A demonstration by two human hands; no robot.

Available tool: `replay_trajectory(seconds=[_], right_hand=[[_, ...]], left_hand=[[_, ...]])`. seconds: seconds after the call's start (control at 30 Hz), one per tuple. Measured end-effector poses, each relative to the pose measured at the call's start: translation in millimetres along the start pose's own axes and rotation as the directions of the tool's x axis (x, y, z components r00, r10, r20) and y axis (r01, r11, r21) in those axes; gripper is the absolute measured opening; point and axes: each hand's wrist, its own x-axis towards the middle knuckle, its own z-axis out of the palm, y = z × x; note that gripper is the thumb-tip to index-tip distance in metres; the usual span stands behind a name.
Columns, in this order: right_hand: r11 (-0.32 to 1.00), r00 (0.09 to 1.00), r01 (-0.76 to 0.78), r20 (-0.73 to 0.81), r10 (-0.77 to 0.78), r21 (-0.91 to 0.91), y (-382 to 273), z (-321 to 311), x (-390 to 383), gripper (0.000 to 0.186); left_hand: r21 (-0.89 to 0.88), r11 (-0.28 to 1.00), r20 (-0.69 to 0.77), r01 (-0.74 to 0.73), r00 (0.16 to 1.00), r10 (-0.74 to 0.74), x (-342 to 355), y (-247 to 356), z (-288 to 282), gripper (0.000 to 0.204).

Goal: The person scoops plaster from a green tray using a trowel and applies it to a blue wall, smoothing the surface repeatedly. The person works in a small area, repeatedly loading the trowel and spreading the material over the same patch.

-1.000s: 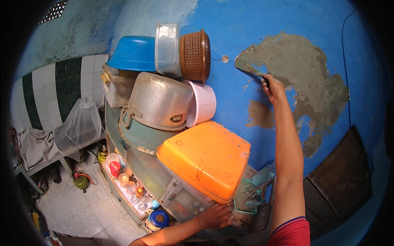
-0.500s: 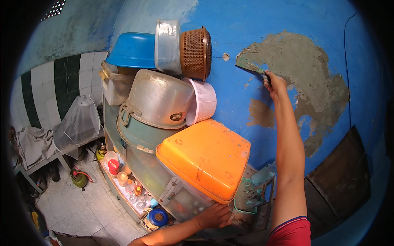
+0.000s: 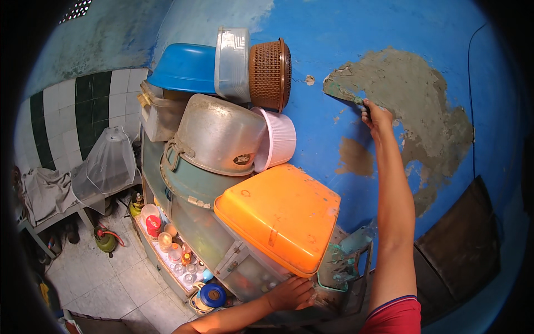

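My right hand [image 3: 376, 118] is closed on the dark handle of a trowel [image 3: 347, 96], its long blade pressed to the upper left part of a grey plaster patch [image 3: 424, 108] on the blue wall, with greenish smears along it. Low in the view, my left hand [image 3: 290, 293] grips the edge of a glass-sided cabinet [image 3: 233, 266], just beneath an orange plastic box [image 3: 276, 214].
Left of the wall, stacked basins [image 3: 181, 67], baskets [image 3: 268, 74] and a metal pot [image 3: 217, 133] crowd the cabinet top. Glasses [image 3: 178, 253] stand below. A ledge with cloth [image 3: 49, 193], gas cylinder [image 3: 107, 239] and tiled floor lie left; dark panels [image 3: 461, 239] lean at right.
My right hand and the trowel have shifted very slightly upward against the plaster patch. My left hand stays on the cabinet edge. The whole view has tilted a little.
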Motion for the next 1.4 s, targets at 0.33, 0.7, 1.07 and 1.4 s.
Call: replay_trajectory(seconds=[0.33,0.7,1.07,1.4], right_hand=[[0.996,0.99,0.088,0.105,-0.091,0.033,-1,-11,-25,0.023],[0.992,0.995,0.043,0.081,-0.052,0.115,3,17,-16,0.022],[0.992,0.993,0.066,0.094,-0.076,0.107,14,-4,-10,0.022],[0.994,0.991,0.105,0.076,-0.106,0.021,3,0,-9,0.022]], left_hand=[[-0.014,0.999,-0.091,-0.042,0.995,0.04,-3,-2,6,0.031],[-0.01,0.999,-0.078,-0.05,0.996,0.049,-2,-2,4,0.032],[-0.004,0.999,-0.067,-0.052,0.996,0.052,0,-2,2,0.032],[0.006,0.999,-0.055,-0.042,0.998,0.042,-1,-3,3,0.031]])
